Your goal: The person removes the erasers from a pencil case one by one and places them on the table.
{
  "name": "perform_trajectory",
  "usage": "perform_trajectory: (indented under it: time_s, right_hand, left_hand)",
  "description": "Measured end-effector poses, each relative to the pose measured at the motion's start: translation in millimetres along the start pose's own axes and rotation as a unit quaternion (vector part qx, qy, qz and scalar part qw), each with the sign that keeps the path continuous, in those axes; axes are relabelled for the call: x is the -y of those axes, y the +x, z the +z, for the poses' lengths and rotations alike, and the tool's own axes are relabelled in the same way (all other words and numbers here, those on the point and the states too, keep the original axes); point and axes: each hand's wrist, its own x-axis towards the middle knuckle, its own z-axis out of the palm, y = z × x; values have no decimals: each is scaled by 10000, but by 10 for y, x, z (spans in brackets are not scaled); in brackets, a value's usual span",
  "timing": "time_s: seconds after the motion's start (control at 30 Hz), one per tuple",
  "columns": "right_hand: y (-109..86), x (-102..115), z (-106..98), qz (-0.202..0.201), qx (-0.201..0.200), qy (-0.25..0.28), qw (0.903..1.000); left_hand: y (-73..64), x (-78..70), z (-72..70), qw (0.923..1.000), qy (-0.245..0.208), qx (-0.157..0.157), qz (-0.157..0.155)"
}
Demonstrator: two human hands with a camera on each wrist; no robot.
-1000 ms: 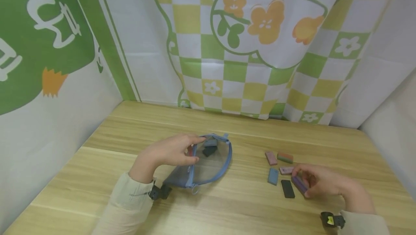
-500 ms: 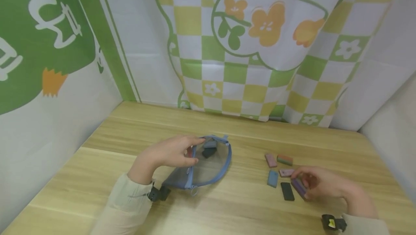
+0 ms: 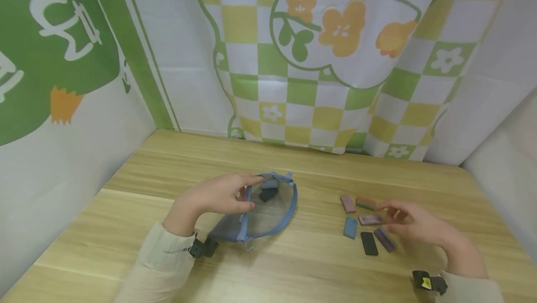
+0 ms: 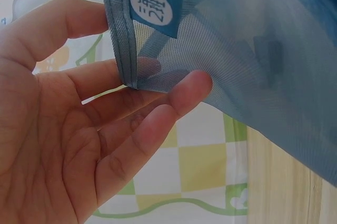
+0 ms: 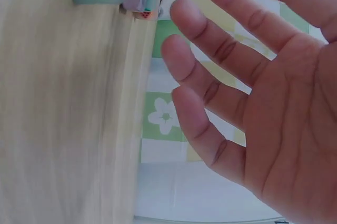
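My left hand holds the rim of a blue mesh zip pouch, its mouth spread. In the left wrist view, the fingers curl at the edge of the mesh, near a label. Two dark pieces show inside the pouch. My right hand hovers with loose fingers and nothing in them, beside a purple block lying on the table. Around it lie a black block, a blue one, two pink ones and an orange-green one.
The wooden table runs back to a checked, flowered curtain. White and green cloth hangs at the left side, and a pale wall stands at the right. The pouch's zip pull hangs at its near corner.
My right hand has let go of the purple block and moved slightly up and away, leaving it on the table. My left hand and the pouch stay nearly the same.
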Motion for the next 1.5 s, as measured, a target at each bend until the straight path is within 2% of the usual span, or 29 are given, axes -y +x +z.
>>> perform_trajectory:
  time_s: [0.37, 0.7, 0.87, 1.0, 1.17, 1.37, 1.5]
  right_hand:
    - [121, 152, -27, 282, -102, 7, 9995]
    - [273, 310, 20, 237, -146, -53, 9996]
    - [360, 377, 78, 366, -90, -109, 9992]
    - [447, 427, 152, 234, -153, -110, 9995]
    - [557, 471, 255, -132, -46, 9, 9999]
    - [672, 527, 333, -241, -100, -298, 9992]
    - [741, 560, 385, -454, -128, -410, 9980]
  left_hand:
    - [59, -6, -25, 9997, 199, -28, 139]
    - [75, -42, -14, 9997, 233, 16, 53]
    - [72, -60, 13, 9996, 273, 39, 49]
    - [61, -58, 39, 9996, 266, 19, 65]
    - [21, -49, 65, 9996, 264, 22, 42]
    - [7, -45, 62, 9996, 294, 24, 8]
    - [16, -60, 51, 9996, 295, 35, 26]
